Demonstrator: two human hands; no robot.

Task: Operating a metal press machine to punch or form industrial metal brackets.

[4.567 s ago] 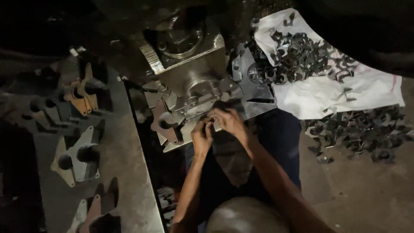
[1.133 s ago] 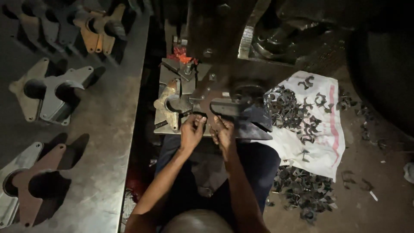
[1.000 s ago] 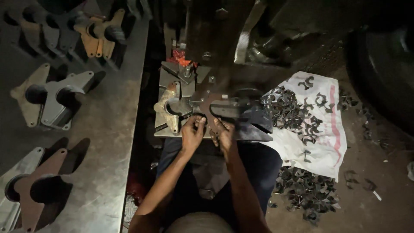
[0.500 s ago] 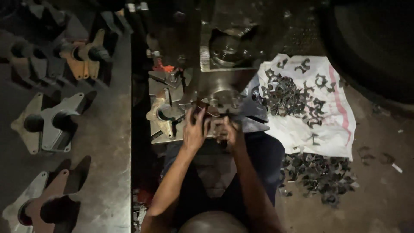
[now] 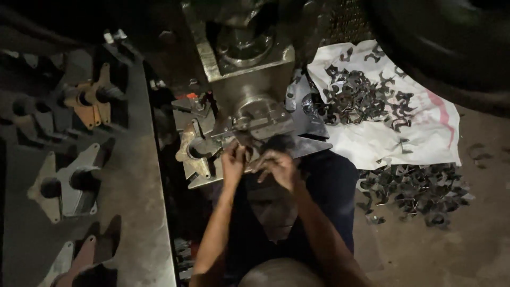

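Metal stampings, small, dark and curved with little prongs, are what we seem to be working with, though the one at our fingers is too small and dim to make out clearly. We hold both hands together at the front of the press die (image 5: 249, 119), a blocky grey steel tool with a round boss on its face. Our left hand (image 5: 232, 162) is pinched narrow, fingertips pressed up against the die's lower edge. Our right hand (image 5: 277, 166) is loosely curled just beside it, fingers bent inward; whether it grips a piece we cannot tell.

We count two heaps of the stampings. One heap (image 5: 361, 98) lies on a white woven sack (image 5: 419, 135) spread flat to the right of the press. The other heap (image 5: 411, 188) lies on the bare dusty floor just below the sack's edge. The pieces are too many and too tangled to count singly.

To the left, on a grey steel bench (image 5: 141, 212), we see about four larger flat plates (image 5: 66, 183) with round holes and flared ears, some bare grey, some rust-orange. A similar tan plate (image 5: 194, 154) sits just left of the die, near our left hand.
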